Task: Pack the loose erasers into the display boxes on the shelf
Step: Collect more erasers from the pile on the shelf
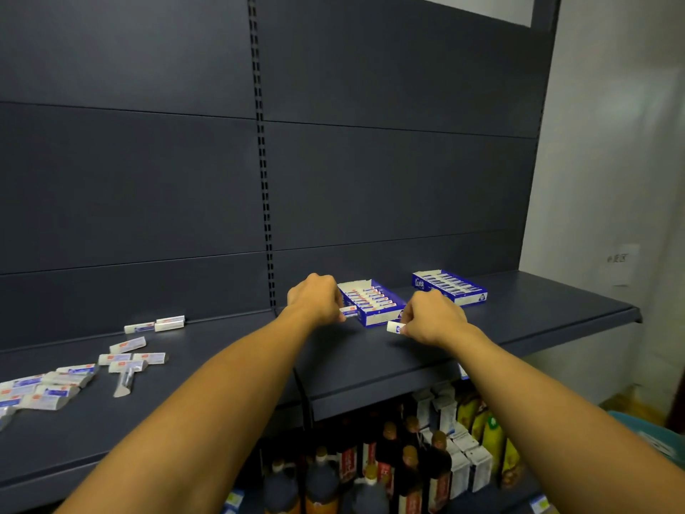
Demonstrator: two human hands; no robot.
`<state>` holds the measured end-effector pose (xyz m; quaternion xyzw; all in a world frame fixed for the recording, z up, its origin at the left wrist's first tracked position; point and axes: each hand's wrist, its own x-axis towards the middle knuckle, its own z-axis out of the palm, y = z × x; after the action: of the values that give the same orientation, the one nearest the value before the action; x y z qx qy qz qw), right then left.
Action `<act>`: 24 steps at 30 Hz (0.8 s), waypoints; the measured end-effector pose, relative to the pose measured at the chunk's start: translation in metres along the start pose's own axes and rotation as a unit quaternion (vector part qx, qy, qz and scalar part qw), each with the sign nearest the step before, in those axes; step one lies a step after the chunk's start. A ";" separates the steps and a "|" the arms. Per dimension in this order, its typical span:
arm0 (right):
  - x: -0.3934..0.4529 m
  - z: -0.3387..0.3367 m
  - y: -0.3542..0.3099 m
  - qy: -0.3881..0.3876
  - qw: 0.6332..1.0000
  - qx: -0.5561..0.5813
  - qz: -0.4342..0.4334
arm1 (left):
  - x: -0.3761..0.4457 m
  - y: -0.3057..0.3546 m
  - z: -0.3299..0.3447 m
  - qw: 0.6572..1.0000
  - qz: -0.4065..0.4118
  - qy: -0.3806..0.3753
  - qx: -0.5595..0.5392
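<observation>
Dark grey metal shelf [537, 313] spans the view, backed by a slotted panel of the same colour. Lower shelf beneath its front edge holds dark bottles [322, 484] and white cartons [459, 461]. Near display box [370, 302], blue and white, lies toward the back edge of the shelf at mid-span, lid flap up, a row of erasers packed inside. Far display box [450, 286], same type, sits just to its right, nearer the shelf's right end, also filled with a row. Loose erasers [48, 389] lie in a heap at the left end by the front edge, with a few more [129, 356] scattered behind them and two [155, 324] against the back edge. Left hand [315, 296] is at the near box's left side, fingers curled, pinching one eraser [348, 310] that touches the box wall. Right hand [432, 317] is at the box's front right corner, fingertips pinching a second eraser [396, 327] just above the shelf surface.
</observation>
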<state>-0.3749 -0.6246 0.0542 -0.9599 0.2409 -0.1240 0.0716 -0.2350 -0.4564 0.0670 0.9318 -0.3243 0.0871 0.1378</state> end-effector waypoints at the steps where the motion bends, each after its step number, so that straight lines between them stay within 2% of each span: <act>1: 0.003 0.000 0.003 0.000 1.000 -0.002 0.000 | 0.005 0.002 0.001 1.000 0.000 -0.001 -0.002; 12: 0.072 -0.001 0.026 0.018 1.000 -0.011 -0.009 | 0.069 0.013 0.020 0.999 -0.011 0.005 -0.039; 24: 0.162 0.024 0.033 -0.007 0.996 0.075 -0.057 | 0.129 0.008 0.054 0.986 -0.023 -0.004 -0.163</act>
<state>-0.2448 -0.7295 0.0581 -0.9649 0.1754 -0.1392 0.1374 -0.1364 -0.5543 0.0495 0.9047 -0.3128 0.0262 0.2881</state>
